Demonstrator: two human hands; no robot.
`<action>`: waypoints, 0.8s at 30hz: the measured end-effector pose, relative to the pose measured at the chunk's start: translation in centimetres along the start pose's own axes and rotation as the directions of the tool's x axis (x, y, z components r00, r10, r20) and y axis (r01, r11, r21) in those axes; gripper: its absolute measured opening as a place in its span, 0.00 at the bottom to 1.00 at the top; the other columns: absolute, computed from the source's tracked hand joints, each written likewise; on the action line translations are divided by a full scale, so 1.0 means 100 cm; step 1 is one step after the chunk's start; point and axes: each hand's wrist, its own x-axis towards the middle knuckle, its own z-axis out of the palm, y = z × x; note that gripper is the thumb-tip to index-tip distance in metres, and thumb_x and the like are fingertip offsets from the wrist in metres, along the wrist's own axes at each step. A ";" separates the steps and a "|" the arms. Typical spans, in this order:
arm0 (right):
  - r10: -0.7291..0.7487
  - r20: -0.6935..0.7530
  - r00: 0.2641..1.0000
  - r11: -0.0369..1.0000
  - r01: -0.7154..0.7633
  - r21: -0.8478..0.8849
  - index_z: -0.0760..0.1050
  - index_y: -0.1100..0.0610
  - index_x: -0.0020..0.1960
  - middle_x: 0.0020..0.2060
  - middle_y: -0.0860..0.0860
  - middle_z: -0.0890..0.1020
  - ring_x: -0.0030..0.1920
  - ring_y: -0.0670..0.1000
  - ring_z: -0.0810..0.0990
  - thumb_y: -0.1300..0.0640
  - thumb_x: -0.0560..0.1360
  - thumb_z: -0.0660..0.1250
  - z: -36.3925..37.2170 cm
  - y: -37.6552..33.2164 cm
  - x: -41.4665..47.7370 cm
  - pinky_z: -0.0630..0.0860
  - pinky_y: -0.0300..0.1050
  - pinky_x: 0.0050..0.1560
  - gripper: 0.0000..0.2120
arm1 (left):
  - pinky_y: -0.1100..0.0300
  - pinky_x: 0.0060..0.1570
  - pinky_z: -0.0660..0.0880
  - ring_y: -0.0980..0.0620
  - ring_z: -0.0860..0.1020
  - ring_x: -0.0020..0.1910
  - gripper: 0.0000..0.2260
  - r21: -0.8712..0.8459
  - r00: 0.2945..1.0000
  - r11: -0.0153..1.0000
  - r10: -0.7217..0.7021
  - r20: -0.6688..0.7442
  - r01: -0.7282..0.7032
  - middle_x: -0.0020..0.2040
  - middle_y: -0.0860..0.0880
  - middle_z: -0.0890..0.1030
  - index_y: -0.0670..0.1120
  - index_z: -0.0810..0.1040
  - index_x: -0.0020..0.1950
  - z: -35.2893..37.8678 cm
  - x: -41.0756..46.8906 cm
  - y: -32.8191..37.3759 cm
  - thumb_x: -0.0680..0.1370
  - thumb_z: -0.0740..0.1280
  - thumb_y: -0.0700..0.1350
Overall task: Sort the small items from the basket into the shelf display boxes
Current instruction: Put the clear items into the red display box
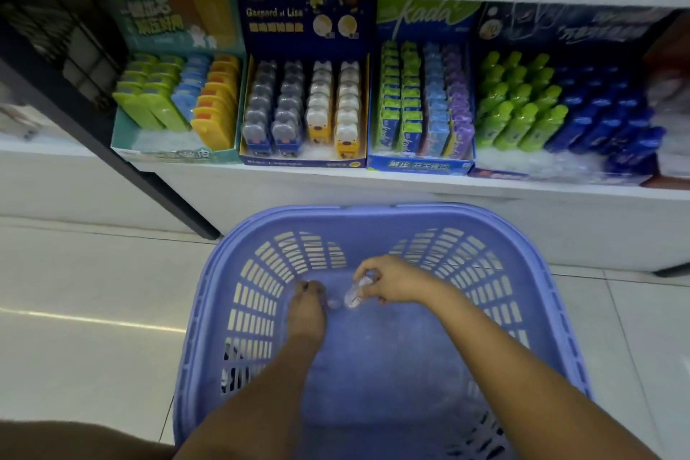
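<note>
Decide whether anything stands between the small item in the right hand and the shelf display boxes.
Only the far wall of the basket: the right hand holds the small item low inside it, so the item must rise over that rim. Beyond it, the display boxes stand open with nothing visible in front of them.

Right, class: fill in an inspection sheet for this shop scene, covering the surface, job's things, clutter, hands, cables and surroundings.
Surface: tiled floor, basket standing on it.
Job's things: purple basket; clear small packet; four display boxes on the shelf, stocked in rows.
Clutter: dark thing behind the basket's left slats, unclear what.
Hands: right hand pinches the small packet; left hand reaches the basket floor, grip unclear.
Cables: nothing seen.
Surroundings: white shelf; dark post to the left.
</note>
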 end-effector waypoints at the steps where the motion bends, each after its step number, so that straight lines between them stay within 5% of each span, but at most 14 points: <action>1: -0.017 0.027 0.999 0.999 0.016 0.028 0.78 0.59 0.56 0.38 0.51 0.77 0.30 0.45 0.74 0.61 0.73 0.70 -0.009 -0.004 -0.009 0.75 0.37 0.34 0.12 | 0.54 0.57 0.70 0.40 0.74 0.57 0.11 -0.013 1.000 1.000 -0.012 0.022 0.012 0.60 0.38 0.75 0.39 0.76 0.58 -0.001 -0.002 0.001 0.77 0.62 0.35; 5: -0.084 0.017 0.996 0.970 0.078 0.230 0.75 0.59 0.55 0.34 0.51 0.77 0.31 0.48 0.76 0.63 0.74 0.68 -0.051 -0.015 -0.053 0.74 0.38 0.35 0.10 | 0.48 0.53 0.73 0.42 0.78 0.50 0.06 -0.218 0.992 0.976 0.012 0.127 0.016 0.49 0.34 0.79 0.42 0.77 0.44 -0.017 -0.012 0.035 0.77 0.64 0.33; 8: -0.154 -0.059 0.986 0.906 0.165 0.389 0.72 0.61 0.52 0.35 0.55 0.75 0.33 0.50 0.75 0.67 0.73 0.68 -0.091 -0.018 -0.090 0.72 0.41 0.36 0.10 | 0.55 0.36 0.72 0.49 0.74 0.34 0.13 -0.246 0.968 0.968 0.113 0.224 -0.056 0.36 0.42 0.77 0.50 0.71 0.34 -0.037 -0.020 0.084 0.76 0.69 0.41; 11: -0.261 -0.188 0.947 0.822 0.320 0.472 0.75 0.61 0.55 0.35 0.52 0.77 0.34 0.47 0.76 0.68 0.73 0.67 -0.133 -0.014 -0.131 0.72 0.37 0.36 0.10 | 0.60 0.35 0.71 0.51 0.74 0.30 0.11 -0.285 0.923 0.941 0.263 0.280 -0.182 0.32 0.47 0.78 0.48 0.74 0.34 -0.061 -0.034 0.137 0.75 0.70 0.46; 14: -0.280 -0.439 0.854 0.715 0.490 0.499 0.76 0.58 0.58 0.34 0.45 0.79 0.35 0.44 0.76 0.64 0.74 0.66 -0.168 -0.003 -0.168 0.73 0.34 0.36 0.13 | 0.64 0.33 0.71 0.56 0.74 0.30 0.12 -0.417 0.888 0.856 0.414 0.199 -0.306 0.28 0.55 0.77 0.49 0.75 0.34 -0.087 -0.054 0.186 0.75 0.70 0.50; 17: -0.176 -0.694 0.698 0.709 0.579 0.402 0.75 0.57 0.59 0.39 0.51 0.80 0.35 0.45 0.77 0.63 0.75 0.67 -0.196 0.015 -0.194 0.74 0.34 0.36 0.13 | 0.64 0.36 0.72 0.58 0.73 0.28 0.13 -0.519 0.862 0.758 0.501 0.075 -0.395 0.26 0.56 0.74 0.49 0.74 0.33 -0.106 -0.073 0.225 0.76 0.68 0.51; 21: 0.008 -0.842 0.539 0.867 0.416 0.275 0.75 0.58 0.56 0.40 0.48 0.79 0.36 0.44 0.79 0.61 0.73 0.71 -0.228 0.059 -0.211 0.75 0.34 0.36 0.13 | 0.50 0.48 0.78 0.53 0.78 0.35 0.08 -0.677 0.855 0.627 0.518 -0.007 -0.385 0.33 0.51 0.79 0.48 0.76 0.36 -0.119 -0.091 0.259 0.72 0.72 0.47; 24: -0.008 -0.922 0.388 0.979 0.192 0.072 0.77 0.54 0.54 0.40 0.45 0.80 0.38 0.45 0.78 0.59 0.71 0.72 -0.254 0.089 -0.210 0.74 0.34 0.40 0.12 | 0.52 0.48 0.77 0.52 0.80 0.37 0.13 -0.694 0.855 0.586 0.512 -0.083 -0.418 0.37 0.49 0.80 0.48 0.78 0.41 -0.123 -0.097 0.275 0.64 0.73 0.55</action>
